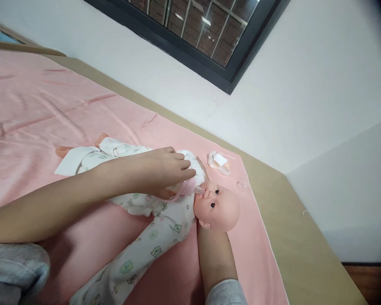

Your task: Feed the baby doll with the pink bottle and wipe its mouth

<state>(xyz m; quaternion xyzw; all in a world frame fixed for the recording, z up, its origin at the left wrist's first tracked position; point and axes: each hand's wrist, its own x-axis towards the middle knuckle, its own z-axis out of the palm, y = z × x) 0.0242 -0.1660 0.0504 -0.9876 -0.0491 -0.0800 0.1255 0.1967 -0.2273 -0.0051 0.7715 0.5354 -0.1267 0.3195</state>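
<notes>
A bald baby doll [220, 209] lies face up in white clothes with green animal prints, its head toward the right. My left hand [165, 169] is closed round a baby bottle [187, 186] with a pink collar. The bottle's clear teat touches the doll's mouth, and most of its body is hidden behind my fingers. From below, my right forearm [217, 254] passes under the doll's head and neck, which hide my right hand. A bit of skin [203, 166] shows beyond the doll's shoulder, but I cannot tell whether it is my fingers or the doll's hand.
A pink blanket [34, 106] with wrinkles covers a tan surface [292, 220]. Past the doll's head lie a clear plastic packet [219, 162] with a white label and a small clear cap-like piece [241, 185]. A white wall and a dark-framed window [228, 80] stand behind.
</notes>
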